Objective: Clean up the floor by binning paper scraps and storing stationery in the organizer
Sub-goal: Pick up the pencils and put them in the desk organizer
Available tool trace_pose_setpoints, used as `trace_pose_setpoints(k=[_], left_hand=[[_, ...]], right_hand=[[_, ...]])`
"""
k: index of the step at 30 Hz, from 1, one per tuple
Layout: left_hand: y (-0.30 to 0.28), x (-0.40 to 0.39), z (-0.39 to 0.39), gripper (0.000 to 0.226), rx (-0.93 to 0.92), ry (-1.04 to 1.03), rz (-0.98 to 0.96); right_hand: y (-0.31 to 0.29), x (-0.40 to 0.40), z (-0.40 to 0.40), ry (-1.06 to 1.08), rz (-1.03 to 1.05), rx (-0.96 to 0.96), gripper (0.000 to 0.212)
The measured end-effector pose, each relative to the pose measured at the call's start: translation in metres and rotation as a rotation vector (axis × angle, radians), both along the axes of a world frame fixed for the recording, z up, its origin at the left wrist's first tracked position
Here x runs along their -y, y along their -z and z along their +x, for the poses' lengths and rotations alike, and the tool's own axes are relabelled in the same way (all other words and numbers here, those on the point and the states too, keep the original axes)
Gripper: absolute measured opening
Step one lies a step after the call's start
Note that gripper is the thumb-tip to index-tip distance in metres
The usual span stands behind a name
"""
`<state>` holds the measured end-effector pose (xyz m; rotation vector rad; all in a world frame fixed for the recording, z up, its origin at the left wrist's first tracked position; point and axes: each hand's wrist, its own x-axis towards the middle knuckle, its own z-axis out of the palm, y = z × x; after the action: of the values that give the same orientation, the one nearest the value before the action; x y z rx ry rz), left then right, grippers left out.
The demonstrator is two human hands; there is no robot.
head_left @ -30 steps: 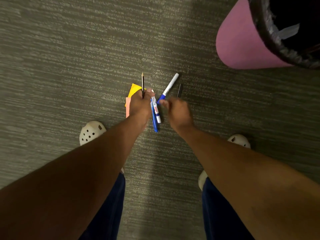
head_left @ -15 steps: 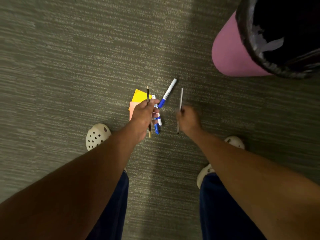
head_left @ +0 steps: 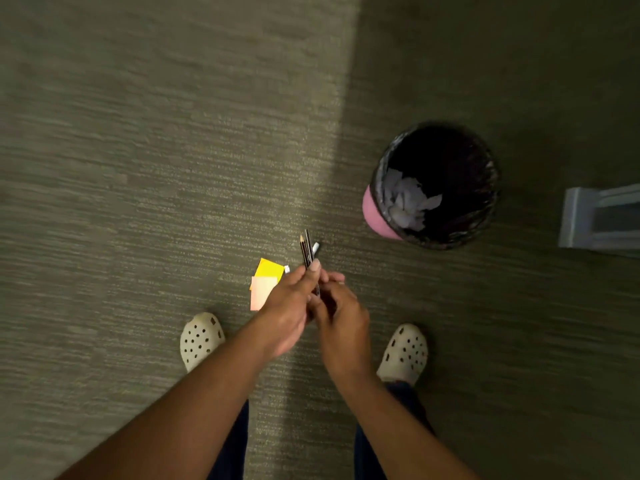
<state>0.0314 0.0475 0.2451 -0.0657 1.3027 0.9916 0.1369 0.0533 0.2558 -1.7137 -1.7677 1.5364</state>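
Gathering the stationery into one bundle, by the look of it: left hand clenched around a clutch of pencils and at least one marker, tips poking up past the thumb; right hand pressed against the same bundle from the other side, fingers curled, though hard to tell from here whether gripping a pen of its own or just steadying. Best done by squaring the ends together and closing one hand fully round the middle of the bundle before letting the other go, so nothing slides out on the way. Worth keeping the points turned away from the palm. Still lying on the carpet, just beside the left hand: a yellow sticky note overlapping a pale pink one, and a tiny white scrap at the yellow note's corner. Probably paper for the bin, which stands near, ahead and to the right, black liner open, crumpled white paper already inside. No organizer clearly in view; the grey-blue frame at the right edge too cropped to identify. Sensible next: free one hand for the notes.
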Motion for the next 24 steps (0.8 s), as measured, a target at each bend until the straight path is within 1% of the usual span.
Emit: trace_pose_setpoints(k=[3, 8, 12, 18, 22, 24], left_hand=[[-0.061, -0.02, -0.002, 0.032, -0.039, 0.04, 0.071], [-0.158, -0.073, 0.004, 0.033, -0.097, 0.145, 0.202], [-0.23, -0.112, 0.024, 0.033, -0.145, 0.224, 0.302], [-0.321, -0.148, 0.071, 0.036, -0.215, 0.389, 0.427], [-0.385, -0.157, 0.124, 0.036, -0.185, 0.451, 0.519], [-0.415, -0.161, 0.153, 0.037, -0.194, 0.517, 0.567]], right_hand=[[-0.058, -0.017, 0.001, 0.021, 0.058, -0.012, 0.029], [-0.15, -0.065, 0.006, 0.122, 0.128, -0.066, 0.021], [-0.219, -0.099, 0.023, 0.183, 0.224, -0.053, 0.022], [-0.312, -0.127, 0.074, 0.318, 0.244, -0.089, 0.027], [-0.383, -0.128, 0.127, 0.371, 0.339, -0.1, 0.025], [-0.414, -0.125, 0.158, 0.419, 0.361, -0.114, 0.026]])
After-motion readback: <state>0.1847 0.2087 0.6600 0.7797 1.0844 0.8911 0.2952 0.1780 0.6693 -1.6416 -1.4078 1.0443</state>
